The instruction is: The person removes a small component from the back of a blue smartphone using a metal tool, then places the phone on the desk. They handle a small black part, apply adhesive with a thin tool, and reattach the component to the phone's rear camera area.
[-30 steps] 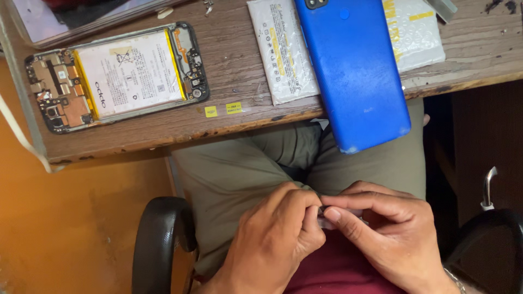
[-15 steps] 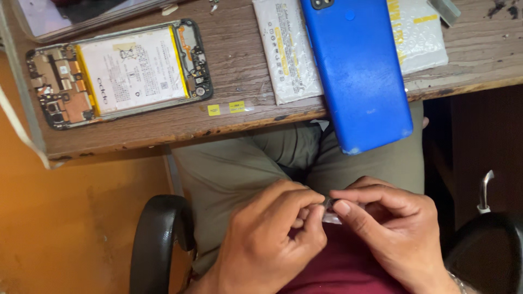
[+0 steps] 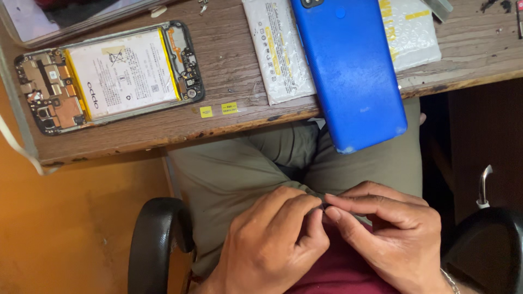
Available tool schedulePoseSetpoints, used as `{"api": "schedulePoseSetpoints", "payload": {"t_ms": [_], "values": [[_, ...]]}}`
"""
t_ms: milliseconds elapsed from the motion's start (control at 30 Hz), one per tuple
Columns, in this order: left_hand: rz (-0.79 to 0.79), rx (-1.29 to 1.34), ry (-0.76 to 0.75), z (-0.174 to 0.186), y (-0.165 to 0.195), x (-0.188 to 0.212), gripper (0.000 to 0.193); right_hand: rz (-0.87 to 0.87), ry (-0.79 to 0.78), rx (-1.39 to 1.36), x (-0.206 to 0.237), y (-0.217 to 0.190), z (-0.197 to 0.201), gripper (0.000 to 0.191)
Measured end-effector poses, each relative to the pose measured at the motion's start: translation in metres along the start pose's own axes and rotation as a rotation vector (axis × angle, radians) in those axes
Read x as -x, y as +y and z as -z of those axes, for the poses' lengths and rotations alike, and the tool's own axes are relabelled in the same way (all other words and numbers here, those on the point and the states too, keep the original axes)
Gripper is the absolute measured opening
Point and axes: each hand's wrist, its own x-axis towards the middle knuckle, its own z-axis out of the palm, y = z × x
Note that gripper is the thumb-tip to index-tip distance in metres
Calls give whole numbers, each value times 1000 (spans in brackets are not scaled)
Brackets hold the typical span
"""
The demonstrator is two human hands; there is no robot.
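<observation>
My left hand and my right hand meet over my lap, fingertips pinched together on a tiny dark part that is mostly hidden between them. Above, on the worn wooden table, lies an opened phone with its white battery and circuit boards exposed. A blue phone back cover hangs partly over the table's front edge, resting on a white battery pack.
Two small yellow stickers lie near the table edge. A bubble-wrap pouch sits behind the blue cover. Black chair armrests flank my olive-trousered legs. A metal tool handle stands at the right. Orange floor lies left.
My hands stay pinched together over my lap with only slight finger shifts. The view has drifted a little, so the table items sit slightly lower in frame.
</observation>
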Motion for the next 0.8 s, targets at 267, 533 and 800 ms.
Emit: {"api": "schedulePoseSetpoints", "payload": {"t_ms": [267, 533, 800], "values": [[-54, -78, -5, 0, 3, -2, 23, -1, 2, -16, 0, 1, 2, 20], [245, 216, -54, -2, 2, -2, 16, -14, -11, -15, 2, 3, 4, 19], [288, 302, -97, 5, 4, -8, 17, -104, -48, -123, 2, 4, 4, 19]]}}
